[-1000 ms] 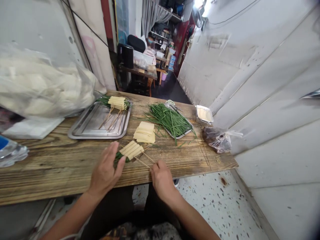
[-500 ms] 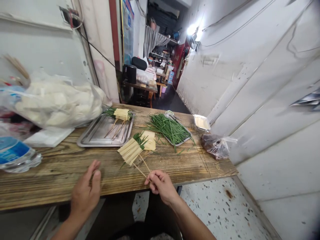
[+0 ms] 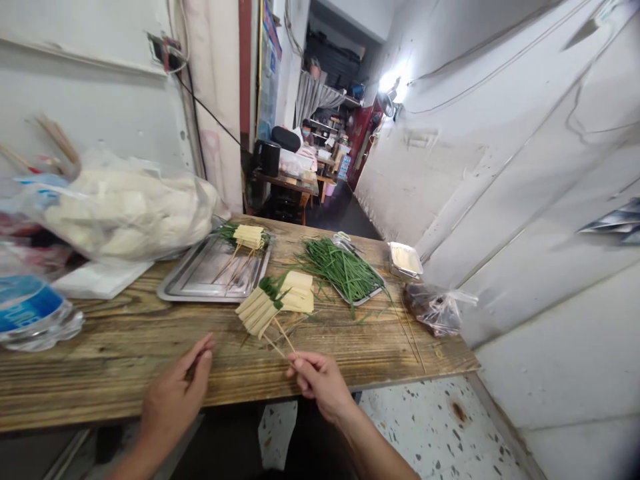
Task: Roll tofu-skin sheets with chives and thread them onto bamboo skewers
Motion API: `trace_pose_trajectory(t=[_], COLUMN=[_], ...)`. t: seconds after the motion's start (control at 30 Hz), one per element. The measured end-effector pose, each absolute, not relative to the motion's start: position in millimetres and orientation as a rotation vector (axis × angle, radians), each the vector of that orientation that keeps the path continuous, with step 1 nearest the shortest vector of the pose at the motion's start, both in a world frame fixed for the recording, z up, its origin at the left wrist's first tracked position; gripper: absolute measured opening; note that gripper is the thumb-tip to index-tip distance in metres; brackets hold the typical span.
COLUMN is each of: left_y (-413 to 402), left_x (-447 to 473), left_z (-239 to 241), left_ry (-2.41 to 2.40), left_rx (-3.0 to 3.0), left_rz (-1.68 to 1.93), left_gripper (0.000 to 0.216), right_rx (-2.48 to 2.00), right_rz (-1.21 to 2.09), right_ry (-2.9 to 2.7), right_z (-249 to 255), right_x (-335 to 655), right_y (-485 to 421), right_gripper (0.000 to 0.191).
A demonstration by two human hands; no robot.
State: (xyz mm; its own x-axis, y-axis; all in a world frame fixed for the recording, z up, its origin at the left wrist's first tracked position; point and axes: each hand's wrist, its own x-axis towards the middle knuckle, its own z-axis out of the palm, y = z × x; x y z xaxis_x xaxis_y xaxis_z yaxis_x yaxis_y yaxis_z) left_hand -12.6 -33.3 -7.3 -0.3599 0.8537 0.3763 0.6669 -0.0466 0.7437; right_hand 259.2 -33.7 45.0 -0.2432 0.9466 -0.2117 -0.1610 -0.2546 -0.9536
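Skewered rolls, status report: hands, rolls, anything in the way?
Right hand holding two sticks; left hand open, holding nothing. Skewered rolls on those sticks, greens poking from far end. Nearest obstacle: stacked sheets, just beyond.

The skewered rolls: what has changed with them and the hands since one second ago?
The left hand has drawn away from the skewered rolls, leftward and towards the person. The rolls have turned: their green ends now show on the far side. Unchanged: the right hand holds the sticks; metal tray and green stalks stayed.

right hand (image 3: 320, 382) holds 2 sticks (image 3: 285, 335) bearing pale rolls (image 3: 255, 314) and greens (image 3: 269, 287); left hand (image 3: 174, 390) hovers apart.
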Motion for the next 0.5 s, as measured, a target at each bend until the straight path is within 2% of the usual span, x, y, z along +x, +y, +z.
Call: trace_pose_trajectory(t=[0.13, 0.2, 0.33, 0.5], left_y=[-31, -31, -30, -28], left_x=[-7, -5, -2, -2], left_z=[-17, -20, -26, -31], left_ry=[2.031, 2.026, 1.964, 1.933], left_rx=[1.670, 1.688, 1.734, 1.818], left_rz=[1.397, 1.409, 1.466, 1.475], left_gripper=[0.047, 0.047, 0.046, 0.042], right_rx=[-1.055, -1.027, -1.152, -1.506], right_rz=[1.241, 1.102, 0.912, 0.606], right_ry=[-1.445, -1.566, -1.644, -1.688], right_z=[58, 61, 53, 54], right_x=[254, 242, 200, 142], right_y=[4, 31, 88, 156], right_gripper=[0.020, 0.013, 0.012, 0.022])
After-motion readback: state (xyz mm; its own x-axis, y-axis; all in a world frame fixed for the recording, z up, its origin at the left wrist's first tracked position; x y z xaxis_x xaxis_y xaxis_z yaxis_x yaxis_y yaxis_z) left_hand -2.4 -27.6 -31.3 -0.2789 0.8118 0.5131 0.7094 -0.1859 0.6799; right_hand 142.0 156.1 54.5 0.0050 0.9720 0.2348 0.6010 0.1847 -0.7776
